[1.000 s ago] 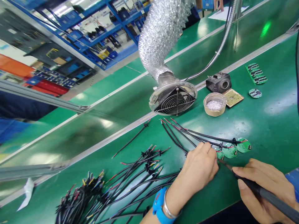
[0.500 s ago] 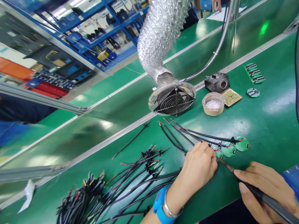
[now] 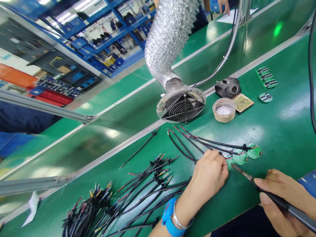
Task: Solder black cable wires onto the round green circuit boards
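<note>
My left hand (image 3: pixel 211 172) is closed by a small round green circuit board (image 3: pixel 229 164), pinching a black cable whose red wire end lies over that board. The fingertips themselves are hidden behind the knuckles. In my right hand (image 3: pixel 287 197) is a soldering iron (image 3: pixel 271 196), held like a pen. Its tip points left and meets the board's right edge, or sits just above it; I cannot tell which. Two more round boards, a middle one (image 3: pixel 239 159) and a right one (image 3: pixel 254 152), lie alongside, each with a black cable (image 3: pixel 217 143) running off to the left.
A fume extractor (image 3: pixel 184 107) on a silver duct hangs over the bench. Behind the boards stand a tub of solder bits (image 3: pixel 224 110), a sponge tray (image 3: pixel 243 102) and an iron holder (image 3: pixel 228 88). Bundled cables (image 3: pixel 86 210) lie at left; panelled boards (image 3: pixel 266 78) at far right. Across the divider, a co-worker's hand (image 3: pixel 224 6) shows.
My right hand and the soldering iron have moved slightly right, and the tip sits a little higher on the board's edge. My left hand stays nearly in place.
</note>
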Tool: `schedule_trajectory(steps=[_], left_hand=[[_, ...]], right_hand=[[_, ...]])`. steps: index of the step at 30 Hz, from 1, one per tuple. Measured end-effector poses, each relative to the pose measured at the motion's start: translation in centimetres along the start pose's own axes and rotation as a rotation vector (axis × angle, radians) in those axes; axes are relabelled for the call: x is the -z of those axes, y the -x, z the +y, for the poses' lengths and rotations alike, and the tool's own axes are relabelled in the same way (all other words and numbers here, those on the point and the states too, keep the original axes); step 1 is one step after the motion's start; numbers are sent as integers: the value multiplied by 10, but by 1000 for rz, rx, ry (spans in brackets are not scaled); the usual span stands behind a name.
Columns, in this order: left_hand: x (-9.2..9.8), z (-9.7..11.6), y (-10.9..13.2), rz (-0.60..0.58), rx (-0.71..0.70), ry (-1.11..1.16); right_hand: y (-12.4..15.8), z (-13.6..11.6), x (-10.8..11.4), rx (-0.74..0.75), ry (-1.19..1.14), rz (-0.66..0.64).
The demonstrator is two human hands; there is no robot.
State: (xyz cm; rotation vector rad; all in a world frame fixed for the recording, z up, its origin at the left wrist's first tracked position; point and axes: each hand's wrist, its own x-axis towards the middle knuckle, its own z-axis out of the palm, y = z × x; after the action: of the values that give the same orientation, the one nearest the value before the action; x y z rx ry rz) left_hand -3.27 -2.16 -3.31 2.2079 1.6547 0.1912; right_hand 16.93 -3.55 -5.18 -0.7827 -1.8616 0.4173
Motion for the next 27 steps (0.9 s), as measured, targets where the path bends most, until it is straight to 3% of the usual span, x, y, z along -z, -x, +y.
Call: schedule_trajectory(steps=[4, 11, 19, 27], left_hand=[[6, -2, 3, -28, -28, 21], [22, -9, 5, -187, -252, -90], [1, -3, 8, -65, -61, -59], [-3, 3, 10, 19, 0, -35]], right_hand=[[-3, 0, 3, -55, -48, 15], [1, 4, 5, -88, -45, 8], [7, 10, -3, -102, -119, -37], [0, 7, -1, -49, -98, -48]])
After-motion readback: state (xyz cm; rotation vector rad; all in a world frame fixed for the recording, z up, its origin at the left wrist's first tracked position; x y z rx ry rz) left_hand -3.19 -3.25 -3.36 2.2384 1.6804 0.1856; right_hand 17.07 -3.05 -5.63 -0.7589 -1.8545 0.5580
